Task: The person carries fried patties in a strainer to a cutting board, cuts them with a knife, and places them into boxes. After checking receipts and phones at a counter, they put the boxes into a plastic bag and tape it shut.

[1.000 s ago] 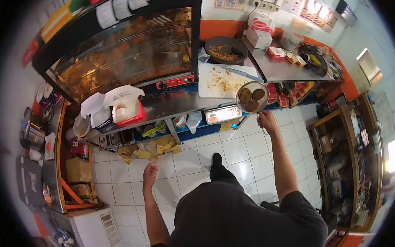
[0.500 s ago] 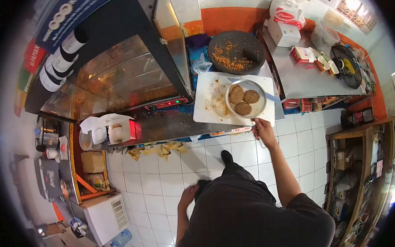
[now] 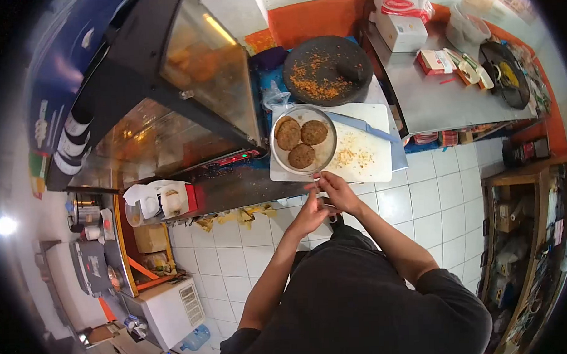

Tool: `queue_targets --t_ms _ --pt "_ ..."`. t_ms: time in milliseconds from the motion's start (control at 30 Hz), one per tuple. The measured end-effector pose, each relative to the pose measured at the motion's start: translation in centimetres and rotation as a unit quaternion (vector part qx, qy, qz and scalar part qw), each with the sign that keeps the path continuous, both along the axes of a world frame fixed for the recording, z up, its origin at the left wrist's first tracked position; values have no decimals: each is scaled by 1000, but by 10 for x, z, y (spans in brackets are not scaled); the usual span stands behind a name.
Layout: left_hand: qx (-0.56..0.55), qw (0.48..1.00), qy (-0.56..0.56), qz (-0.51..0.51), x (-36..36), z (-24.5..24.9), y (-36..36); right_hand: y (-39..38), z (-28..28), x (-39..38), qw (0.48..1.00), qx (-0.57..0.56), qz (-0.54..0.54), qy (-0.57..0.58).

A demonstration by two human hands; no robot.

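Observation:
A round strainer point(image 3: 323, 152) holds three brown patties point(image 3: 314, 132) over the left part of a white cutting board point(image 3: 379, 114). Its handle runs down to my right hand point(image 3: 338, 192), whose fingers are closed on it. Just left of that, my left hand point(image 3: 309, 215) is also at the handle, its fingers closed round the lower part. A knife point(image 3: 364, 127) with a blue-grey handle lies across the board above scattered crumbs point(image 3: 353, 157). Behind the board stands a dark stone mortar point(image 3: 299, 94) with orange paste spread inside.
A glass display case point(image 3: 211, 73) stands at the left, its door open beside the mortar. White packages point(image 3: 172, 203) sit on the counter's left end. At the right are a steel table point(image 3: 437, 109) with boxes and a dark pan point(image 3: 510, 75), and a wooden shelf point(image 3: 516, 231).
The strainer with the patties has moved left over the board, uncovering the knife and crumbs. My left hand has come up from beside my body to the handle.

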State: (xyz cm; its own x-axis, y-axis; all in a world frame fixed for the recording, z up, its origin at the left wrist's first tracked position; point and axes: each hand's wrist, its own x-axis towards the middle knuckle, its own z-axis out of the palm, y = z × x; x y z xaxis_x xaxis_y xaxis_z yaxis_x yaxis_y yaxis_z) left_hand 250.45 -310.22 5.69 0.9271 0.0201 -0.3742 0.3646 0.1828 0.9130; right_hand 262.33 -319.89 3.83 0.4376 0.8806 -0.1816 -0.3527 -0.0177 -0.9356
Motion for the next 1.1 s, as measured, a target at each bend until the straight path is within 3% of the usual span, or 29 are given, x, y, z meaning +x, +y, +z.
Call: queue_targets --t_ms 33,100,200,267,333,400,467,500,533,600,633,700,800,867,933,1000,1100 --pt "-44 995 11 88 3 2 -2 4 0 -3 995 16 3 94" --pt "-78 965 34 250 9 7 -8 12 -7 -1 995 27 4 96" --pt "-2 960 -6 280 4 7 -5 21 -14 -2 997 25 13 73" --pt "-24 945 2 326 6 7 -6 29 -16 -1 998 33 25 55" --pt "146 946 28 290 8 10 -5 23 -5 10 999 26 6 32" --pt "170 942 28 287 1 -1 3 4 4 48 990 -75 114 17" --pt "146 936 4 321 -4 -12 10 -25 -16 95 979 -144 45 -134" --pt "165 932 4 323 -7 -11 13 -35 -35 112 904 -195 -94 -368" --pt "165 932 5 323 -9 -5 15 -46 -45 129 826 -255 -184 -468" --pt "139 932 13 333 -12 14 14 -62 -48 165 708 -361 -144 -590" --pt "128 931 20 342 -12 20 14 -68 -57 176 708 -361 -145 -589" --pt "132 931 10 341 -14 19 16 -74 -82 194 660 -375 -85 -645" --pt "146 930 3 336 -19 20 17 -76 -94 198 649 -335 -83 -678" --pt "159 930 -7 331 -21 23 19 -86 -99 190 677 -307 -106 -660" --pt "153 932 10 330 -25 24 20 -107 -109 167 664 -254 -164 -684" --pt "157 932 6 326 -27 27 22 -122 -83 129 729 -279 -214 -587" --pt "160 937 0 312 -32 30 24 -142 -75 80 748 -386 -253 -477"
